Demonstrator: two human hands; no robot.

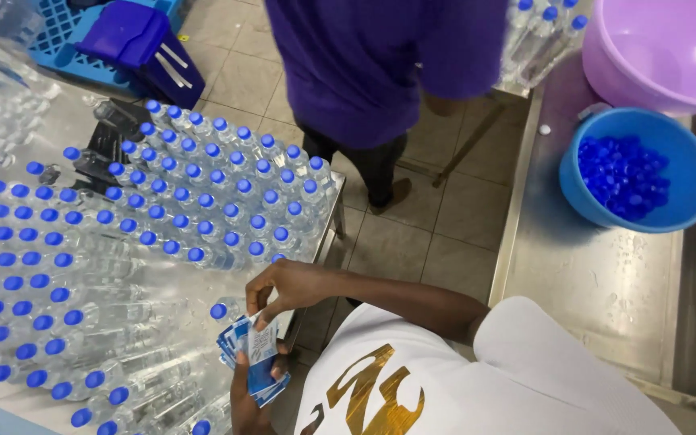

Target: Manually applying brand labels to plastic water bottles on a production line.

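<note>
The left hand (245, 387) grips a stack of blue-and-white labels (255, 361) just above the table edge, and the right hand (283, 292) pinches the top label with its fingertips. Capped water bottles (122, 266) (blue caps, lying in rows) cover the table (328, 229) beside them.

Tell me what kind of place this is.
Likely a small water-bottling workshop: rows of capped clear bottles on a steel table, a blue bowl of loose caps, and hands sorting a stack of labels.
</note>
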